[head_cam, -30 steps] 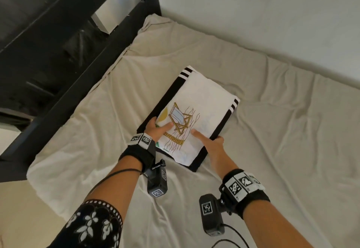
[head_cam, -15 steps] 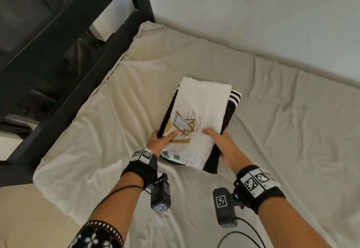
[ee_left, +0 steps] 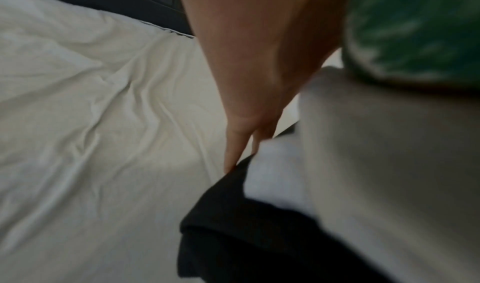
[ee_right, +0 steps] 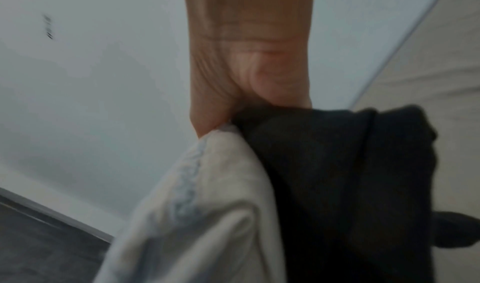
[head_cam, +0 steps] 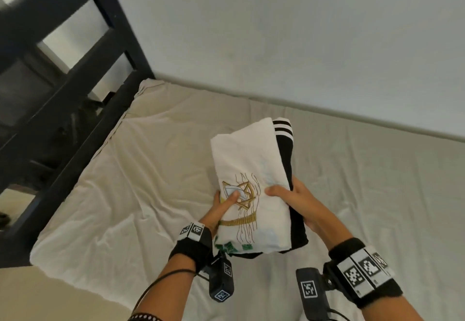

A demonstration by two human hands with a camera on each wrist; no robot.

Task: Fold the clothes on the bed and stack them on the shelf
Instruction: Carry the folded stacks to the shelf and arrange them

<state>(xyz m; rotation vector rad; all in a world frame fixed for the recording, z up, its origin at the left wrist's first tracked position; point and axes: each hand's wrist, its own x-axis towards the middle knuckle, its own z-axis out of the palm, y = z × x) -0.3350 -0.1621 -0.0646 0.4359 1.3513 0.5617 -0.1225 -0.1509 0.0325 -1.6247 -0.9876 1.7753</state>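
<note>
Bed is filling the lower frame, dark frame rails at upper left; no shelf is being shown. Folded stack is being held clear of the sheet, centre-right: white printed tee on top, black striped garment under it. Long axis is running away from the grips, toward the wall. Left hand is clamped on the near-left edge, thumb on top. Right hand is clamped on the near-right edge, fingers curled under. Both are equally near.

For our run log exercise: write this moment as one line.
phase: carrying | hands: left hand and right hand grip folded stack | stack: white shirt over black garment | shelf: unseen
</note>
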